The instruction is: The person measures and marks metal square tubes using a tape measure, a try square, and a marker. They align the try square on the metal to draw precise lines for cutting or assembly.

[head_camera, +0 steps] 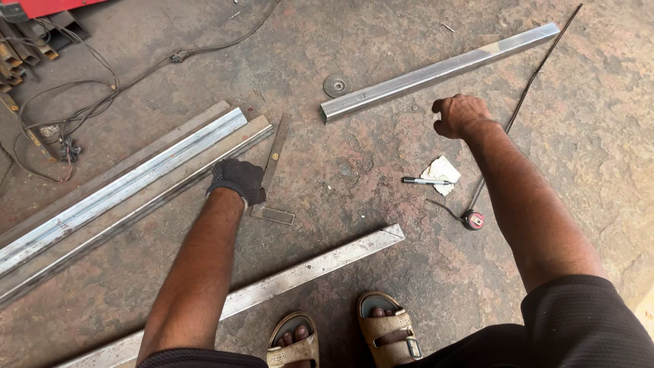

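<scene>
Left hand point(236, 180), gloved, grip closed on the steel try square point(274, 178) lying on the floor point(354, 170), blade running up-right. Right hand point(459, 114), grip fisted and empty, beside the square tube point(436, 71), long axis rising rightward.

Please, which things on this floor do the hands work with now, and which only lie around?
In use:
- try square under the gloved left hand
- square steel tube nearest the bare right hand, a closed fist

Lying about:
- marker on paper scrap
- tape measure
- grinding disc
- cables
</scene>
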